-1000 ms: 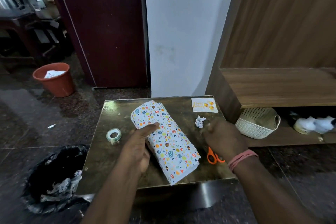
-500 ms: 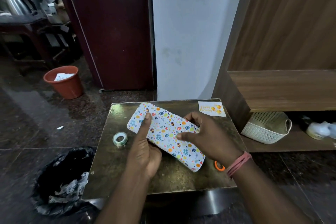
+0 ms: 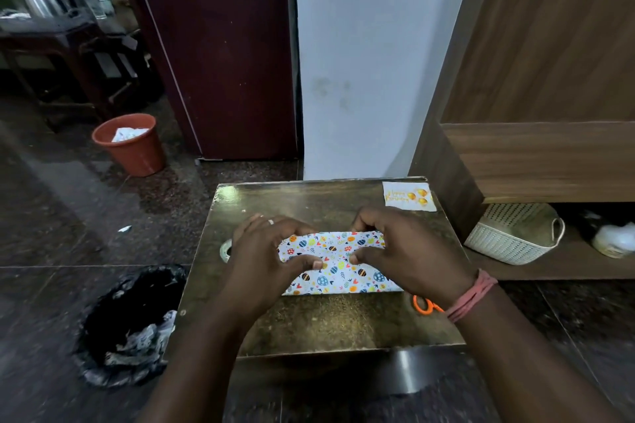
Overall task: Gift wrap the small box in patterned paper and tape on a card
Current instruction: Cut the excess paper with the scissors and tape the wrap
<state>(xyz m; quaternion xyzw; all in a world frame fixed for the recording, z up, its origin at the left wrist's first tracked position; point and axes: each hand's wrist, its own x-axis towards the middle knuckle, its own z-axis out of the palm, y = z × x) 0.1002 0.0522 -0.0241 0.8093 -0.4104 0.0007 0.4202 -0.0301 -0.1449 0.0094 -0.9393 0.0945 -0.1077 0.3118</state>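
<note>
Patterned paper (image 3: pixel 338 264) in both hands' grip

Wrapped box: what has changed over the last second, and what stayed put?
The wrapped box turned from diagonal to lying crosswise. The right hand came over from the table's right side and now holds it; the left hand shifted its grip to the left end. The card, scissors and tape roll stayed put.

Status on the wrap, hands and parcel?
Left hand and right hand both grip the wrapped box on the table, thumbs on top. Card lies untaped, far right corner. Tape roll half hidden behind the left hand.
</note>
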